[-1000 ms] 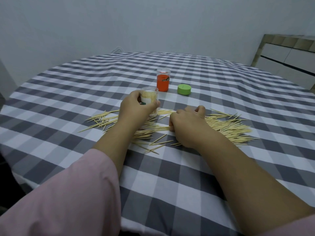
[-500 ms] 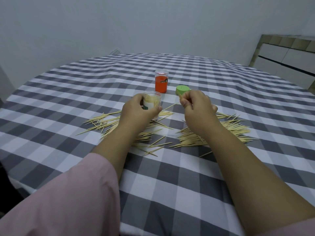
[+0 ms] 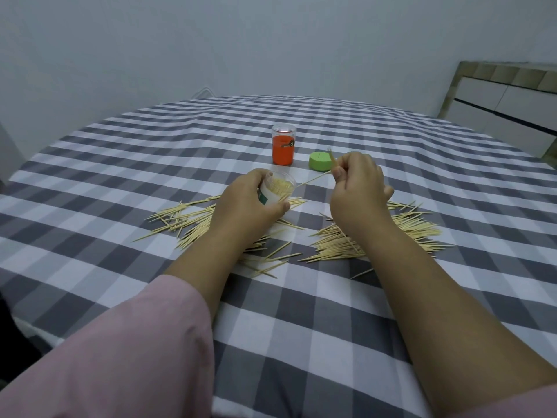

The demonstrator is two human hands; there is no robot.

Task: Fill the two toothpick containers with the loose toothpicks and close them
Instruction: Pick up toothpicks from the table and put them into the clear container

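My left hand [image 3: 244,203] grips a clear toothpick container [image 3: 275,191] with a green-and-white label, tilted toward the right and nearly full of toothpicks. My right hand [image 3: 358,191] pinches a few toothpicks [image 3: 316,178] above the table, their tips pointing at the container's open mouth. Loose toothpicks lie in two heaps, the left heap [image 3: 187,220] under my left hand and the right heap [image 3: 407,233] under my right wrist. A second container [image 3: 283,144] with an orange label stands upright behind, its top clear. A green lid [image 3: 319,161] lies beside it.
A grey-and-white checked cloth [image 3: 301,312] covers the round table. A white wall rises behind the table. A white cabinet with a tiled top [image 3: 506,107] stands at the far right. My pink sleeve [image 3: 120,357] fills the lower left.
My right hand rose from the right heap with a few pinched toothpicks and brought them toward the container. My left hand tilted the container toward the right hand.
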